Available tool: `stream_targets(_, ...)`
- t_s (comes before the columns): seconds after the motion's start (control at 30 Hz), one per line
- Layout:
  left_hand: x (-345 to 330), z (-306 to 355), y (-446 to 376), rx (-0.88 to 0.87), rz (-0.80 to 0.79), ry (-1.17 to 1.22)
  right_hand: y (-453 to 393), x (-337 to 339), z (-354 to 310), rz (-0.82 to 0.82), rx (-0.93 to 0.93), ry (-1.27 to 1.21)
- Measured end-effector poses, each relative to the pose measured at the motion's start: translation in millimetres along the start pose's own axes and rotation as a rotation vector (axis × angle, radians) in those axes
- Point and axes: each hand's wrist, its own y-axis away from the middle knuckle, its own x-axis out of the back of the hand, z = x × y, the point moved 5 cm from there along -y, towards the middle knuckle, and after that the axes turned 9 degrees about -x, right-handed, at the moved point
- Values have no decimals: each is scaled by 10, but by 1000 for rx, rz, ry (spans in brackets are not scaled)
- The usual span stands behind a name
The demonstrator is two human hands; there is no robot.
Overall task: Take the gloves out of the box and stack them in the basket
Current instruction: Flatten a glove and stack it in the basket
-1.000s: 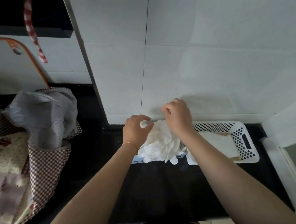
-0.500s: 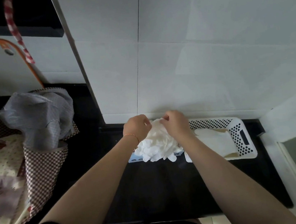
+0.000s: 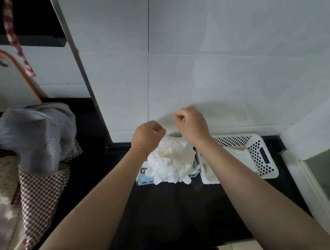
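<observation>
Both hands (image 3: 148, 137) (image 3: 191, 125) curled over gloves (image 3: 171, 161), basket (image 3: 266, 153) just beside.

White disposable gloves (image 3: 170, 162) are bunched in a loose pile, fingertips spilling over the near edge of the glove box (image 3: 143, 177). The box, light blue with dark lettering, is mostly hidden under the pile and lies on the black counter. Just beside it on the right, a white perforated basket (image 3: 263, 153) is seen, with flat pale gloves (image 3: 239, 160) laid inside.
</observation>
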Motion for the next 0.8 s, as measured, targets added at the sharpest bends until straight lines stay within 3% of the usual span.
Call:
stream_targets(0.13,-287,-72,96,25,-233,-33,152,-289,310,-435,-169,247)
stream_targets(0.27,-323,-105,139,90,-185,-164,281,-413,525,-487,-253,243)
stream_targets(0.37,-220,-92,94,40,-96,-173,273,-329,517,-345,-246,153)
stream_targets(0.5,-11,-41,-7,-31,58,-108,152,-111,311,-146,-93,-34)
stream_targets(0.73,38,152,20,-88,-6,77,20,158,-230,-13,-23,-258)
stream_targets(0.8,104,195,10,-48,68,78,-3,203,-343,3,-11,-297)
